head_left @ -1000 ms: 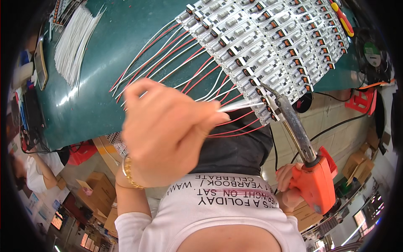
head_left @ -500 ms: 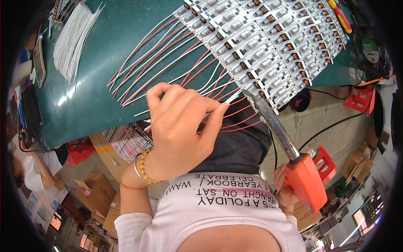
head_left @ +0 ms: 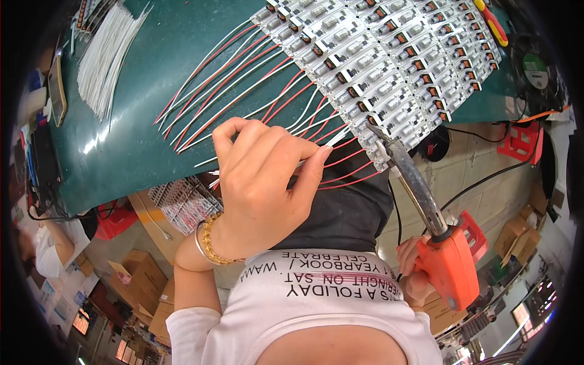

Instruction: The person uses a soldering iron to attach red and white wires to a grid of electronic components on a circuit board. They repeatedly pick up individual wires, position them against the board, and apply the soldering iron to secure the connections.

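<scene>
A soldering gun [head_left: 451, 271] with an orange body and a long metal barrel is gripped in my right hand [head_left: 412, 271], which is partly hidden behind it. Its tip is over the near corner of a panel of small white circuit boards [head_left: 389, 85]. From the panel's left edge run red and white wires [head_left: 225, 76], spread over the green table. My left hand [head_left: 261, 176] is closed in a pinch just left of that corner, thumb and forefinger pressed on several white wires [head_left: 338, 137]. Its fingers hide the wires' other ends.
A bundle of loose white wires [head_left: 109, 61] lies on the green table [head_left: 140, 152] at the far left. A screwdriver with a red and yellow handle [head_left: 491, 23] is at the far right. Red stools [head_left: 522, 143] and cardboard boxes [head_left: 139, 277] stand below. Another person's arm [head_left: 58, 240] shows at left.
The soldering gun has shifted a little to the right, its tip drawing away from the white wire ends. My left hand stays almost where it was.
</scene>
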`<state>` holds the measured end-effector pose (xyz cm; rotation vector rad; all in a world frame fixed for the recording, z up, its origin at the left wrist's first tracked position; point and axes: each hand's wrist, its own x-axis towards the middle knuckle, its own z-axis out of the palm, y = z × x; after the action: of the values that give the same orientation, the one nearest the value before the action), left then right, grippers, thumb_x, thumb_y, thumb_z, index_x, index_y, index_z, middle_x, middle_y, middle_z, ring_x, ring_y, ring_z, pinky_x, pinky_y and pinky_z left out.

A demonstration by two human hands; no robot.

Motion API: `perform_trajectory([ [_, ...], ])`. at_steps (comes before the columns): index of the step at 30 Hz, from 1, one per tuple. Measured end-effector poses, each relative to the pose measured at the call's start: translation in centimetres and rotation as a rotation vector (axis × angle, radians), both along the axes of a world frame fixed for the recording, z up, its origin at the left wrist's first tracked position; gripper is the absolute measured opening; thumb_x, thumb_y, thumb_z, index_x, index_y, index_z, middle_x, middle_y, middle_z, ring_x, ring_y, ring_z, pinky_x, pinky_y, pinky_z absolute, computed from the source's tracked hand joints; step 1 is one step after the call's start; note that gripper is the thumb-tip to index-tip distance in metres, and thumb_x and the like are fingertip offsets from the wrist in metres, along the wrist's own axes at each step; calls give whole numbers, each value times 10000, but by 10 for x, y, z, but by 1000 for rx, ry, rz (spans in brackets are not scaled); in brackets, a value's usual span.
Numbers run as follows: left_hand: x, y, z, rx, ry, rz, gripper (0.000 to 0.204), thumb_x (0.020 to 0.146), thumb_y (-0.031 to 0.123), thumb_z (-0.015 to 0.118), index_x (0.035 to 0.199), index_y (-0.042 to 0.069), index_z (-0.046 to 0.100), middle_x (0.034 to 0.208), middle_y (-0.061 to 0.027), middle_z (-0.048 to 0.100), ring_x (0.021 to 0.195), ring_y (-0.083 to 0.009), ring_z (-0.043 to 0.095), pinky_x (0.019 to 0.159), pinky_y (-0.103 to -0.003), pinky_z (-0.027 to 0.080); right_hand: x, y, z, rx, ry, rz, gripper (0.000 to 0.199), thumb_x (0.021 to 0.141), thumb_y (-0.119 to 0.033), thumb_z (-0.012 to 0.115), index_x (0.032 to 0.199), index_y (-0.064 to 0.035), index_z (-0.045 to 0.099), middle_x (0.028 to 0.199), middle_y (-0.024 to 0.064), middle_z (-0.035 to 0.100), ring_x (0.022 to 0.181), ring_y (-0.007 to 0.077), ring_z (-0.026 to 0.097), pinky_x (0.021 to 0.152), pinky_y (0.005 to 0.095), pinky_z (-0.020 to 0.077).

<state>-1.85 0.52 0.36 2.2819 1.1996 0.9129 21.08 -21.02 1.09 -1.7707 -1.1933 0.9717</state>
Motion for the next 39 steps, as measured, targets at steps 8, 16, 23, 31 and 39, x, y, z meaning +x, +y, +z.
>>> perform_trajectory([
  [8,0,-1,-4,21,-56,21,164,697,34,782,712,89,628,628,-5,550,613,-196,501,755,-367,345,-14,20,6,91,222,-21,919,779,-666,650,1286,70,434,520,-60,433,453,95,438,512,264,396],
  [16,0,-8,-1,-40,-78,-58,138,680,18,773,712,82,654,612,-3,523,600,-189,490,778,-373,354,7,-10,-6,58,-24,4,518,843,-556,633,671,-69,597,613,30,554,532,199,559,496,294,413],
  [23,2,-10,0,-36,-52,-40,108,694,8,753,717,58,660,641,-28,546,614,-202,504,796,-387,375,10,-18,-8,0,-105,74,535,817,-596,638,713,-71,654,681,27,602,565,236,571,507,318,420],
  [31,3,-12,-2,-19,-49,-28,117,696,5,752,712,61,651,640,-28,543,617,-204,504,797,-388,378,14,-12,0,-42,-196,120,542,833,-607,592,781,-74,680,720,60,632,587,266,580,517,354,427],
  [39,3,-12,-4,-4,-48,-22,119,701,9,754,713,63,648,636,-27,541,614,-204,503,796,-389,380,3,-12,-5,-8,-139,-4,600,853,-645,552,834,-64,697,685,49,593,574,257,561,508,352,404],
])
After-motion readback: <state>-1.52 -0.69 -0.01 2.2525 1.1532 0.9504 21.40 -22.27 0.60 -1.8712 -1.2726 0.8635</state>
